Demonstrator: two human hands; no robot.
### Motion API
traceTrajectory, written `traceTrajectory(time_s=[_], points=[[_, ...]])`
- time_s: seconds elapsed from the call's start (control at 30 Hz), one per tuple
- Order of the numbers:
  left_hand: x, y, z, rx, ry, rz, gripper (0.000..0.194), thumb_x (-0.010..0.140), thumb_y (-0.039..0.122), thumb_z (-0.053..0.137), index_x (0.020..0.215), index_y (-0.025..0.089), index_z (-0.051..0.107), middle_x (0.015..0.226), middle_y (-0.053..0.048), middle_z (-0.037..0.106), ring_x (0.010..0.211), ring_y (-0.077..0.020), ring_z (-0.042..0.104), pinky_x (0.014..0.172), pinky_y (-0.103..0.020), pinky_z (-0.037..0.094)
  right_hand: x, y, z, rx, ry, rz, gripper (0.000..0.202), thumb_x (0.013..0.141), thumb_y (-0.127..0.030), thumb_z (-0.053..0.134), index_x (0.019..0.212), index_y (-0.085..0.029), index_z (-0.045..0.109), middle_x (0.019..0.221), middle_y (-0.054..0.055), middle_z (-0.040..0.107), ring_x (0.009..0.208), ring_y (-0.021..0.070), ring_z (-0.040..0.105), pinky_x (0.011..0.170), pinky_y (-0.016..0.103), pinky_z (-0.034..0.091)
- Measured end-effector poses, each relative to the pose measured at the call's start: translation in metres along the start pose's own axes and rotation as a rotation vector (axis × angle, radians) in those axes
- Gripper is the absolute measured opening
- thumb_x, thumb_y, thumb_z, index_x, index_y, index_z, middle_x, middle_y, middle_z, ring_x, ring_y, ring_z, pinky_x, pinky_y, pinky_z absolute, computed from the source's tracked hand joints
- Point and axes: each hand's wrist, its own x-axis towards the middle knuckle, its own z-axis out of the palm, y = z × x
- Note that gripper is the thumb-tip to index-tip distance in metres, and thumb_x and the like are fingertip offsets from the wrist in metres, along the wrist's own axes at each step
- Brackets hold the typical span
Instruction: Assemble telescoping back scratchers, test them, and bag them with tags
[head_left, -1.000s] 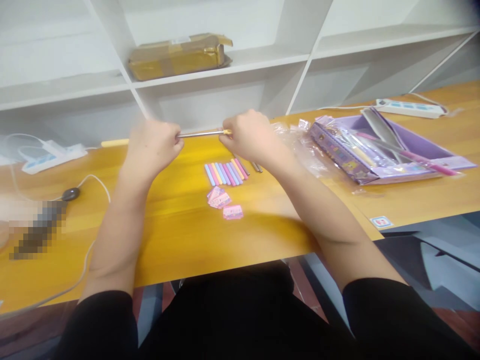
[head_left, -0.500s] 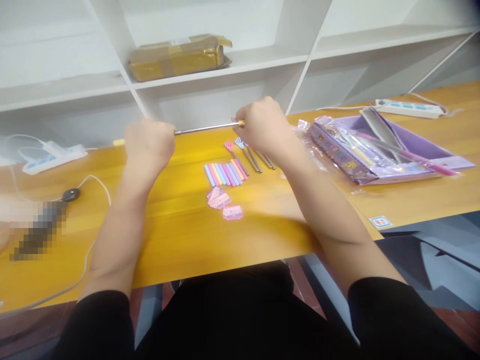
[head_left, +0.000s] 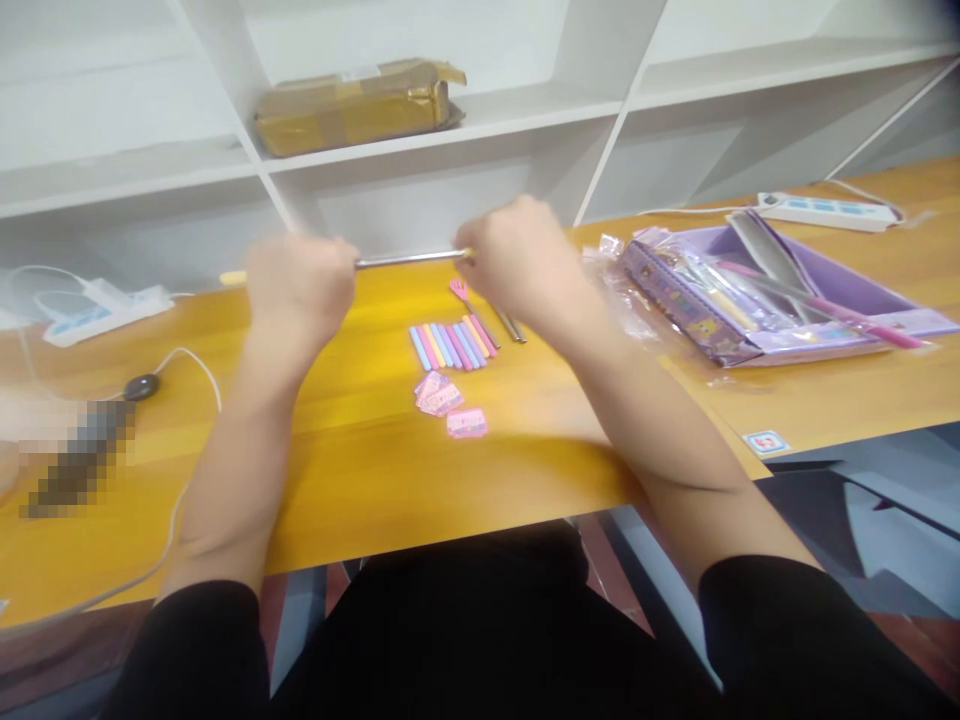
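Note:
Raised over the table, a telescopic back scratcher with a thin metal rod and yellow ends stretches level between my two fists. My left hand is closed round its handle end, and a yellow tip sticks out to the left. The other end is gripped by my right hand, which mostly hides the yellow part there. Under that hand lies a pink-headed back scratcher, beside more metal rods partly covered by my forearm. Several coloured sleeves lie in a row. Nearer me are pink printed cards.
At the right stands a purple box holding wrapped items, with clear plastic wrapping beside it. Power strips and cables lie on both sides. A taped carton sits on the shelf behind.
My right hand has moved slightly left, towards my left hand, so less of the metal rod shows between them. The blue scratcher head on the table is now hidden.

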Motion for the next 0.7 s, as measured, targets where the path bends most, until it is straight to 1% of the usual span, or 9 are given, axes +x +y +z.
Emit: traceTrajectory(time_s=[0.03, 0.07, 0.1, 0.17, 0.23, 0.37, 0.47, 0.57, 0.7], points=[[-0.002, 0.008, 0.001, 0.015, -0.040, 0.057, 0.044, 0.102, 0.012, 0.041, 0.102, 0.017, 0.085, 0.097, -0.019, 0.080, 0.094, -0.0338, 0.073, 0.078, -0.045, 0.042, -0.002, -0.011, 0.005, -0.003, -0.030, -0.059, 0.035, 0.104, -0.013, 0.053, 0.109, -0.018, 0.088, 0.094, 0.018, 0.081, 0.085, 0.0326, 0.070, 0.075, 0.039, 0.039], [-0.003, 0.015, 0.003, 0.032, -0.080, 0.098, 0.041, 0.098, 0.009, 0.044, 0.099, 0.017, 0.085, 0.096, -0.019, 0.080, 0.093, -0.0343, 0.074, 0.077, -0.044, 0.042, -0.004, -0.021, 0.012, 0.003, -0.049, -0.087, 0.037, 0.104, -0.011, 0.052, 0.110, -0.018, 0.087, 0.093, 0.018, 0.081, 0.085, 0.0323, 0.071, 0.075, 0.038, 0.038], [-0.005, 0.022, 0.005, 0.037, -0.109, 0.138, 0.039, 0.096, 0.008, 0.046, 0.096, 0.017, 0.084, 0.094, -0.018, 0.080, 0.092, -0.0340, 0.075, 0.076, -0.044, 0.042, -0.005, -0.029, 0.018, 0.022, -0.049, -0.122, 0.039, 0.104, -0.009, 0.050, 0.113, -0.018, 0.087, 0.096, 0.018, 0.082, 0.086, 0.0319, 0.071, 0.074, 0.038, 0.037], [-0.007, 0.029, 0.008, 0.030, -0.127, 0.197, 0.039, 0.095, 0.005, 0.046, 0.091, 0.018, 0.083, 0.091, -0.017, 0.078, 0.088, -0.0328, 0.074, 0.073, -0.044, 0.040, -0.007, -0.038, 0.028, 0.035, -0.066, -0.160, 0.040, 0.103, -0.008, 0.049, 0.112, -0.019, 0.086, 0.099, 0.017, 0.083, 0.086, 0.0311, 0.071, 0.072, 0.037, 0.034], [-0.007, 0.031, 0.009, 0.007, -0.112, 0.217, 0.040, 0.097, 0.005, 0.045, 0.090, 0.019, 0.082, 0.089, -0.016, 0.077, 0.086, -0.0324, 0.073, 0.072, -0.044, 0.040, -0.008, -0.038, 0.030, 0.026, -0.065, -0.153, 0.040, 0.102, -0.008, 0.049, 0.111, -0.021, 0.085, 0.100, 0.016, 0.082, 0.086, 0.0312, 0.071, 0.072, 0.038, 0.032], [-0.006, 0.030, 0.014, -0.085, -0.070, 0.200, 0.035, 0.100, 0.008, 0.048, 0.087, 0.019, 0.079, 0.085, -0.016, 0.076, 0.088, -0.0351, 0.074, 0.077, -0.045, 0.043, -0.009, -0.030, 0.018, 0.014, -0.066, -0.111, 0.035, 0.105, -0.014, 0.052, 0.111, -0.020, 0.085, 0.096, 0.017, 0.080, 0.087, 0.0334, 0.071, 0.072, 0.038, 0.033], [-0.005, 0.030, 0.018, -0.116, -0.038, 0.219, 0.033, 0.102, 0.010, 0.049, 0.088, 0.019, 0.078, 0.086, -0.016, 0.077, 0.089, -0.0365, 0.076, 0.079, -0.044, 0.047, -0.008, -0.026, 0.013, 0.003, -0.066, -0.086, 0.034, 0.106, -0.017, 0.053, 0.113, -0.019, 0.086, 0.095, 0.019, 0.080, 0.089, 0.0346, 0.073, 0.073, 0.038, 0.034], [-0.005, 0.030, 0.020, -0.089, -0.044, 0.222, 0.033, 0.104, 0.013, 0.049, 0.092, 0.017, 0.080, 0.089, -0.018, 0.079, 0.091, -0.0379, 0.078, 0.080, -0.044, 0.049, -0.005, -0.024, 0.015, -0.010, -0.058, -0.072, 0.033, 0.107, -0.020, 0.055, 0.116, -0.017, 0.087, 0.096, 0.019, 0.080, 0.092, 0.0355, 0.075, 0.073, 0.038, 0.033], [-0.004, 0.031, 0.019, -0.048, -0.067, 0.203, 0.036, 0.105, 0.013, 0.048, 0.094, 0.017, 0.081, 0.091, -0.019, 0.080, 0.095, -0.0393, 0.080, 0.082, -0.044, 0.051, 0.000, -0.021, 0.021, -0.015, -0.056, -0.081, 0.037, 0.111, -0.025, 0.054, 0.121, -0.015, 0.088, 0.101, 0.020, 0.082, 0.096, 0.0353, 0.076, 0.073, 0.037, 0.033]])
